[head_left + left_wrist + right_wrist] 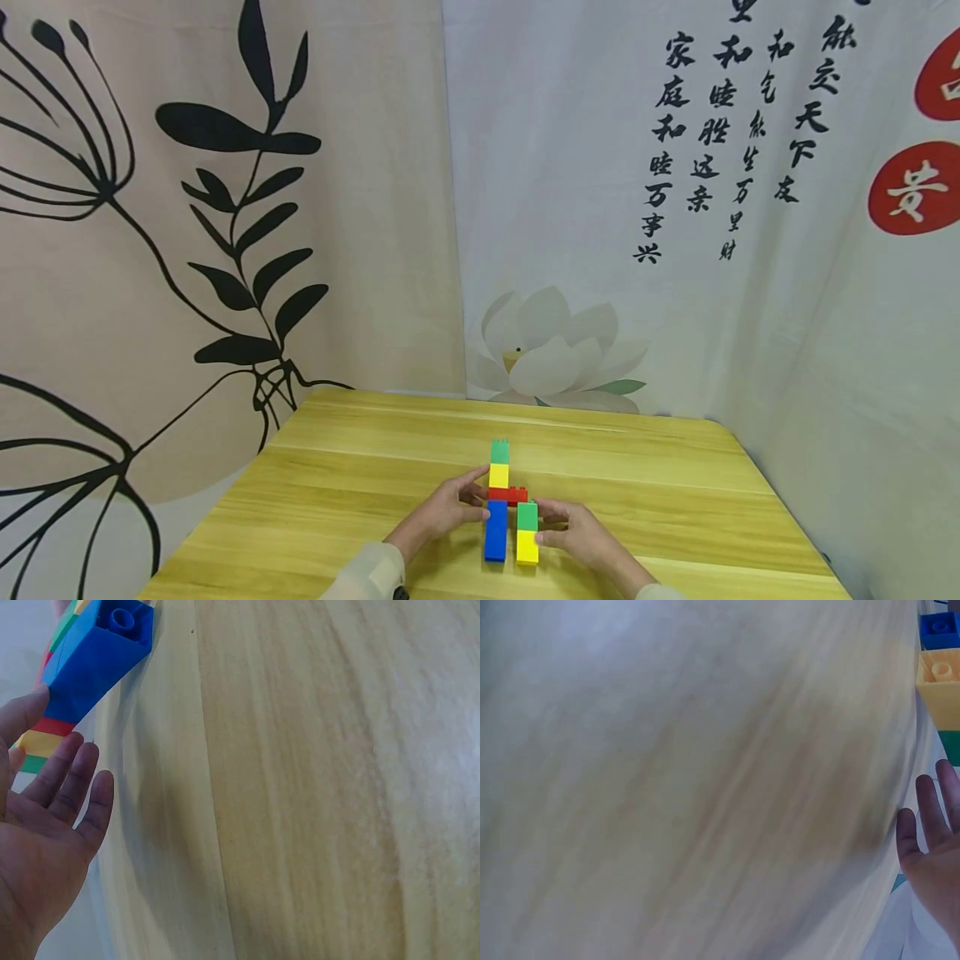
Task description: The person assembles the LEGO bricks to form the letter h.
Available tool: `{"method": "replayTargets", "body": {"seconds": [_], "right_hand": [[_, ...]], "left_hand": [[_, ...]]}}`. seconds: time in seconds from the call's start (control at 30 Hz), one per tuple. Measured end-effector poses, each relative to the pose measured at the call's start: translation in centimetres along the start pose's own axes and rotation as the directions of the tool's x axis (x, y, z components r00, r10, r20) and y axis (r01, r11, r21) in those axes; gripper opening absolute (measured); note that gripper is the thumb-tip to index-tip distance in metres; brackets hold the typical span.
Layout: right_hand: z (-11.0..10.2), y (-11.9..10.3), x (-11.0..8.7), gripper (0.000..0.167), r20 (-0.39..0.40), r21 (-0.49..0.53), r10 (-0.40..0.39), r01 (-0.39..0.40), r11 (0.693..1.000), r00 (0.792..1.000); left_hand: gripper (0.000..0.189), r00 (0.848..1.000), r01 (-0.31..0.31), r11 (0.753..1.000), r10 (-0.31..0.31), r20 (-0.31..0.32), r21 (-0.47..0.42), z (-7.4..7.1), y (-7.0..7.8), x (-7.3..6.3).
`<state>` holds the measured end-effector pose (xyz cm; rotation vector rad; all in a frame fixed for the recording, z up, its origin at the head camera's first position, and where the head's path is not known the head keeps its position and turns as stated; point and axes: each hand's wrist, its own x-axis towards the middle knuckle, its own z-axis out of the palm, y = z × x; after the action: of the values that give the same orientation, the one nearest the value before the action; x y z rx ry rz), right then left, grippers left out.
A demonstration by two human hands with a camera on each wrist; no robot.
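Observation:
A chair-like shape of toy building bricks stands between both hands in the head view. Its tall left column has a blue brick (496, 531) at the bottom, then a red brick (507, 496), a yellow brick and a green brick (500, 452) at the top. The red brick juts right over a shorter column, a green brick (527, 516) above a yellow brick (527, 548). My left hand (450, 505) holds the tall column, thumb on the blue brick's side. My right hand (576, 535) pinches the short column from the right. Hollow undersides show in both wrist views.
The wooden table (360, 467) extends around and beyond the bricks. A printed cloth (382, 208) with plant drawings and black writing hangs behind it, and more cloth hangs along the right side.

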<state>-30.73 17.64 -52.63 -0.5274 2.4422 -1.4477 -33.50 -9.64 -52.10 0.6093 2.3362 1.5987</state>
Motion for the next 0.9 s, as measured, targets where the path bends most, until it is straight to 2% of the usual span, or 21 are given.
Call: {"method": "replayTargets", "body": {"seconds": [0.17, 0.33, 0.43, 0.7, 0.9], "right_hand": [[0.09, 0.12, -0.09, 0.061, 0.014, 0.014, -0.021, 0.021, 1.000, 1.000], [0.20, 0.22, -0.11, 0.057, 0.027, 0.019, -0.038, 0.038, 0.999, 0.999], [0.31, 0.18, -0.07, 0.053, 0.025, 0.007, -0.028, 0.028, 1.000, 0.999], [0.48, 0.29, 0.33, 0.050, 0.003, -0.031, 0.023, -0.023, 0.999, 1.000], [0.51, 0.40, 0.40, 0.052, -0.006, -0.041, 0.031, -0.032, 0.999, 0.999]], "left_hand": [[0.072, 1.000, 0.012, 1.000, -0.012, -0.002, 0.009, 0.08, -0.01, -0.02], [0.069, 0.999, 0.027, 1.000, -0.027, 0.021, -0.002, 0.04, -0.11, -0.19], [0.067, 0.999, 0.028, 1.000, -0.028, 0.023, -0.001, 0.07, -0.27, -0.22], [0.067, 0.995, 0.102, 0.994, -0.102, 0.005, 0.025, 0.26, -0.22, 0.01], [0.068, 0.994, 0.112, 0.993, -0.112, 0.008, 0.026, 0.26, -0.03, 0.03]]}}
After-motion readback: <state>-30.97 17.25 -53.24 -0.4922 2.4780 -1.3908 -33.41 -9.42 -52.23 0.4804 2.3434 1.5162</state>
